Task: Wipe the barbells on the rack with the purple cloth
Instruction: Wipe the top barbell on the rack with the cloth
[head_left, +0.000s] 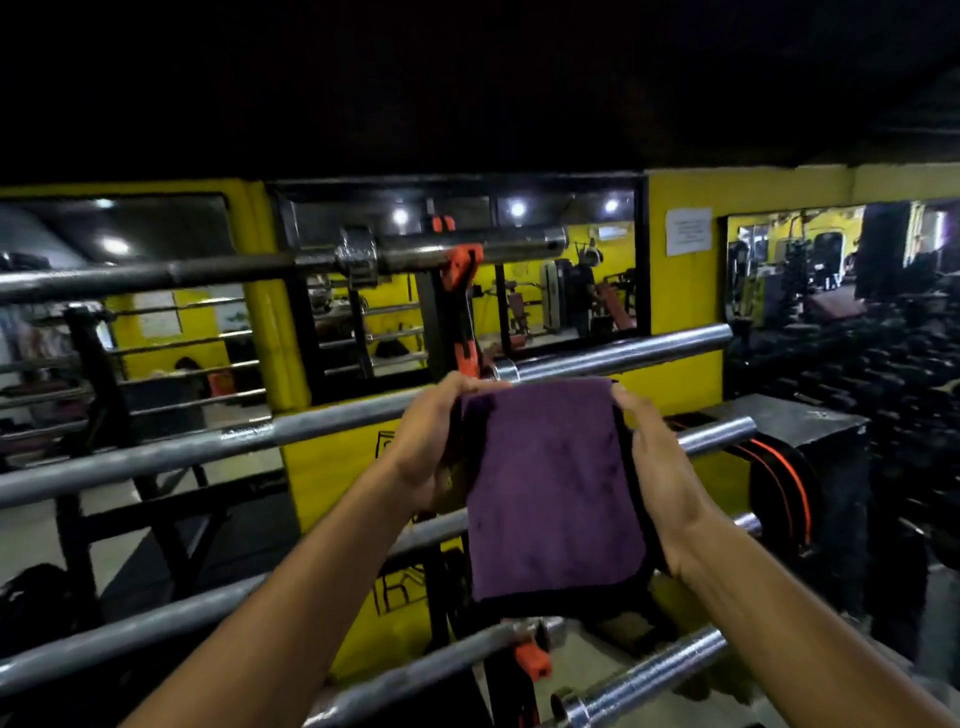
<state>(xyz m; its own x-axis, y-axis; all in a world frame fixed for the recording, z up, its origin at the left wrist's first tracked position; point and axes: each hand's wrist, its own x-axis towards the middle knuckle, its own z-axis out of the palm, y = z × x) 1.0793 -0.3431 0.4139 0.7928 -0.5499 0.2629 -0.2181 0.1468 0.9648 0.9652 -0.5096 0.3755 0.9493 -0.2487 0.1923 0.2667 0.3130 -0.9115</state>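
A folded purple cloth (550, 488) with a black edge hangs in front of me, held up by both hands. My left hand (431, 441) grips its upper left corner and edge. My right hand (660, 467) holds its right edge, fingers along the side. Several steel barbells lie across a black and orange rack (462, 306), stacked from high to low. The top barbell (208, 273) is dark. A shiny barbell (623, 351) runs just behind the cloth's top edge. Lower barbells (156, 454) pass behind the cloth and under my forearms.
A yellow wall (680, 291) with mirrors stands behind the rack. A dark box (810, 421) and a black plate with an orange stripe (789, 493) sit at the right. Rows of dumbbells (883, 364) fill the far right.
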